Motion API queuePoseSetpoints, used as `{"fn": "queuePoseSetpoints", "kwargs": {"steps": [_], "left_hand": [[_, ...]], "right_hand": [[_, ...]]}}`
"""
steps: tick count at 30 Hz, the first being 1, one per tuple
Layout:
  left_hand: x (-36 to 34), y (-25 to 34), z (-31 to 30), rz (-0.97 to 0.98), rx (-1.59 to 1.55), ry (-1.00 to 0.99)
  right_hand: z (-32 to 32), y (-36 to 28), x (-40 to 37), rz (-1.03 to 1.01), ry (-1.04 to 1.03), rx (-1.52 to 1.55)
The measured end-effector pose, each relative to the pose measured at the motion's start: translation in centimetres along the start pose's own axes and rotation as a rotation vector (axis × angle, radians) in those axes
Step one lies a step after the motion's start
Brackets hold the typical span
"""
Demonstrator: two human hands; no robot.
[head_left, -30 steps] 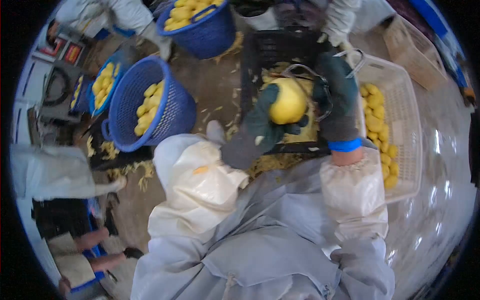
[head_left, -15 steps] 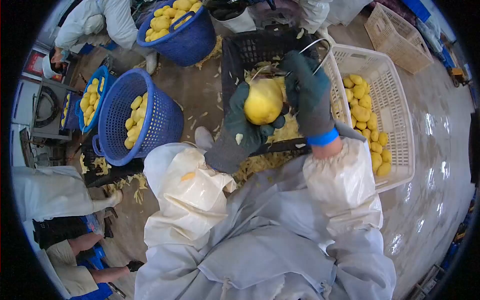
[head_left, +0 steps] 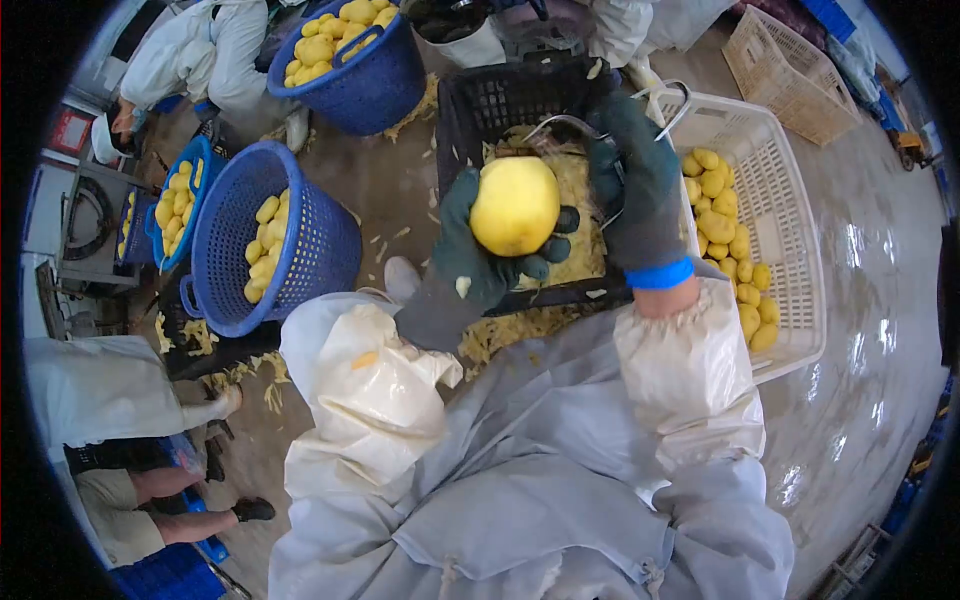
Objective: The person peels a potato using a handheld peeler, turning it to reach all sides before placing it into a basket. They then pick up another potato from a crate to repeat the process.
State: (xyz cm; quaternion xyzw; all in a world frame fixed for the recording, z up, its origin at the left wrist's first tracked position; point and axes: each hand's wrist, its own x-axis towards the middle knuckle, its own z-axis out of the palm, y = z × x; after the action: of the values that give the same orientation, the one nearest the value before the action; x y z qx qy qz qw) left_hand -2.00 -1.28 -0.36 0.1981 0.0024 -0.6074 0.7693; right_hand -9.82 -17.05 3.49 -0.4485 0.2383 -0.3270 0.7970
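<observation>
A peeled yellow potato [head_left: 514,205] with a brownish patch on its lower side rests in my left hand [head_left: 468,262]. That dark-gloved hand cups it from below, fingers curled around its right side. My right hand [head_left: 640,185], gloved with a blue band at the wrist, is closed on a metal peeler [head_left: 570,119] with a bent wire frame. The peeler is to the right of the potato and apart from it; its blade is not clear. Beneath both hands sits a black crate [head_left: 458,120] holding potato peelings [head_left: 565,262].
A white crate [head_left: 800,225] with potatoes stands at right, a beige crate [head_left: 790,75] beyond it. At left are a blue basket [head_left: 335,245], another blue basket [head_left: 375,95] and a smaller blue tub [head_left: 160,240], all with potatoes. Other people work at left and ahead; peelings litter the wet floor.
My right hand with the peeler has moved right, away from the potato. The potato and my left hand have shifted slightly left, and more of the potato's surface shows.
</observation>
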Motion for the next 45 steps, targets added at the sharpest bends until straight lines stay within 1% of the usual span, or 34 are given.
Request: {"fn": "queuePoseSetpoints", "kwargs": {"steps": [2,3,4,5,6,7,8,9,10,12,13,14,15,16,17,18,19,20,21,22,24,25,26,28,29,30,32,35,36,38,40,42,43,45], "left_hand": [[0.1,0.4,-1.1,0.022,0.07,0.079],[0.1,0.6,-1.2,-0.087,-0.075,-0.091],[-0.1,0.5,-0.7,-0.09,-0.072,-0.092],[-0.3,0.5,-0.1,-0.116,-0.102,-0.111],[-0.4,0.6,0.5,-0.14,-0.129,-0.133],[-0.4,0.4,0.8,0.012,0.028,0.027],[-0.4,0.3,0.6,0.02,0.018,0.027],[-0.3,0.2,0.2,0.027,-0.052,0.04],[-0.3,0.1,-0.2,0.028,-0.117,0.053],[-0.1,-0.1,-0.3,0.042,-0.08,-0.013],[-0.1,-0.7,1.6,0.144,0.023,0.188],[0.0,-1.1,2.6,0.25,0.124,0.388],[0.2,-0.3,0.9,0.124,0.065,0.266],[0.7,0.0,-0.8,0.126,0.064,0.265],[1.0,0.3,-1.8,0.096,0.026,0.15],[1.2,0.4,-2.9,0.062,-0.01,0.036],[0.9,0.6,-2.6,0.055,-0.007,0.038],[0.3,0.8,-1.7,-0.042,-0.033,-0.113],[-0.1,1.3,-1.0,-0.139,-0.052,-0.265],[-0.1,1.5,-0.4,-0.138,-0.044,-0.27],[0.1,0.8,-0.1,0.041,0.046,0.039],[0.4,0.7,-0.9,-0.012,-0.063,-0.032],[0.5,0.5,-1.1,-0.018,-0.067,-0.027],[0.4,0.3,-1.1,-0.037,-0.152,-0.102],[0.2,0.3,-0.4,-0.009,-0.012,0.01],[0.1,0.4,-0.1,-0.004,-0.009,0.008],[0.1,0.8,0.5,0.023,-0.018,0.069],[-0.1,0.3,0.3,0.067,-0.072,0.177],[-0.1,0.1,-0.1,0.061,-0.074,0.183],[0.2,0.3,-0.8,0.076,0.104,0.107],[0.1,0.7,-0.6,0.071,0.124,0.087],[0.1,0.8,-0.7,-0.056,0.026,-0.103],[0.0,0.8,-0.5,-0.054,0.024,-0.103],[-0.2,0.2,0.1,0.106,0.104,0.161]], "right_hand": [[-0.2,1.0,-0.5,0.049,-0.057,-0.044],[-1.2,2.4,0.8,-0.1,-0.017,-0.086],[-2.3,3.9,2.6,-0.253,0.02,-0.127],[-4.3,5.5,5.4,-0.247,0.031,-0.004],[-3.2,4.4,4.6,-0.257,0.028,0.003],[-2.5,3.4,3.2,-0.579,-0.019,-0.317],[-1.3,1.9,1.2,-0.89,-0.069,-0.642],[0.5,0.4,-0.9,-0.157,-0.077,-0.157],[0.8,0.9,-1.6,-0.148,-0.069,-0.157],[1.1,1.2,-2.2,-0.024,-0.187,-0.113],[0.9,1.2,-1.7,0.035,-0.163,-0.131],[0.7,1.8,-0.9,0.033,-0.167,-0.13],[0.4,2.7,0.1,0.009,-0.139,-0.168],[0.1,3.1,0.6,-0.015,-0.108,-0.204],[-0.2,2.6,0.5,0.065,-0.132,-0.145],[-1.5,4.0,2.4,0.063,-0.126,-0.141],[-3.5,6.8,5.8,-0.217,-0.025,-0.195],[-5.1,8.2,7.6,-0.495,0.08,-0.247],[-5.3,5.7,6.0,-0.694,-0.057,-0.519],[-4.6,4.4,4.9,-0.702,-0.057,-0.515],[-3.3,2.5,2.8,0.007,-0.142,0.145],[-1.5,2.0,0.7,-0.159,-0.103,-0.135],[-0.6,1.8,0.3,-0.153,-0.098,-0.136],[0.3,1.5,-0.1,0.035,-0.044,-0.171],[-1.3,3.8,2.4,-0.095,0.072,-0.121],[-3.0,5.4,4.8,-0.214,0.128,-0.091],[-3.1,3.5,4.0,-0.087,0.119,0.022],[0.1,1.5,0.4,0.063,-0.023,-0.027],[-0.2,1.8,0.4,0.069,-0.016,-0.026],[-1.0,3.1,1.5,0.016,-0.029,-0.119],[-1.9,3.7,3.0,-0.011,0.025,-0.067],[-2.2,3.4,3.4,0.021,0.031,0.088],[-0.9,1.7,1.2,-0.059,0.027,-0.083],[0.0,1.3,0.1,-0.023,-0.021,-0.131]]}}
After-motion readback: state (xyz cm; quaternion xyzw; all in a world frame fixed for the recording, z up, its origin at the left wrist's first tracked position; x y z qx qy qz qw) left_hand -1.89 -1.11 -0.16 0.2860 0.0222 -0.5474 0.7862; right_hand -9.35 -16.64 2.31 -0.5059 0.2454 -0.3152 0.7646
